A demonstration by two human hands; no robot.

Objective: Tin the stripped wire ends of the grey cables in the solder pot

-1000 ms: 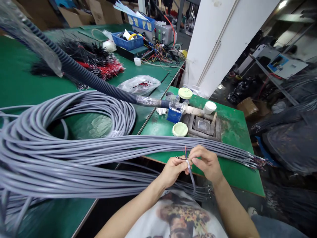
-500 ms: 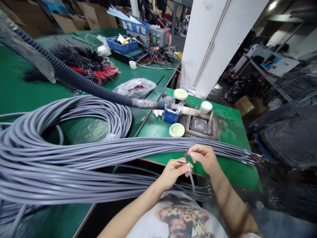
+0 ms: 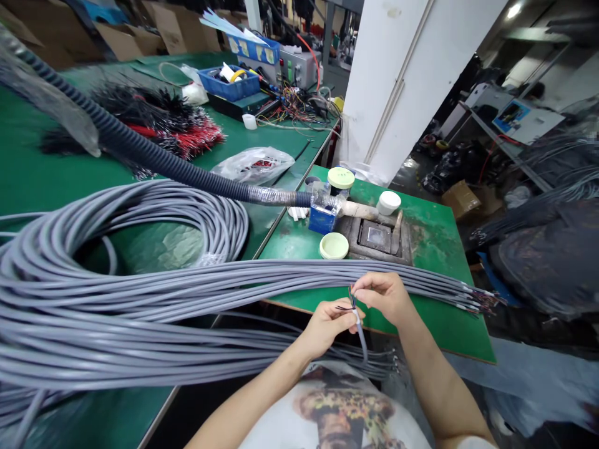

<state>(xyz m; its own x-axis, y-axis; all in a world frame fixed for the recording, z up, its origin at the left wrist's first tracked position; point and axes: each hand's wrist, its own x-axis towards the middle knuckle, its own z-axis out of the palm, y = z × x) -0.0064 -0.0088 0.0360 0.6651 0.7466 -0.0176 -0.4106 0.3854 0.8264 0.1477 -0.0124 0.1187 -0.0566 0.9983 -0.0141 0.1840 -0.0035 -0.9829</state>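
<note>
Pinched in my left hand (image 3: 330,324) is the end of a grey cable (image 3: 362,342), just below where its sheath stops. Thin coloured wires (image 3: 352,300) fan out above the grip, a few dark ones bending to the left. My right hand (image 3: 384,296) is closed at the tips of these wires, thumb against forefinger; which wires lie between the fingers is too small to make out. Behind both hands a bundle of grey cables (image 3: 299,272) runs across the green bench, its stripped ends (image 3: 484,300) at the right.
A large cable coil (image 3: 42,249) fills the left. Beyond my hands sit a solder pot (image 3: 377,237), a pale green dish (image 3: 334,246), a white tub (image 3: 389,202) and a blue box (image 3: 322,219). A ribbed hose (image 3: 187,165) crosses above the bench. More cables (image 3: 234,349) lie near my body.
My right hand has shifted slightly left, in toward the wire tips. The left hand keeps its grip on the cable in about the same place.
</note>
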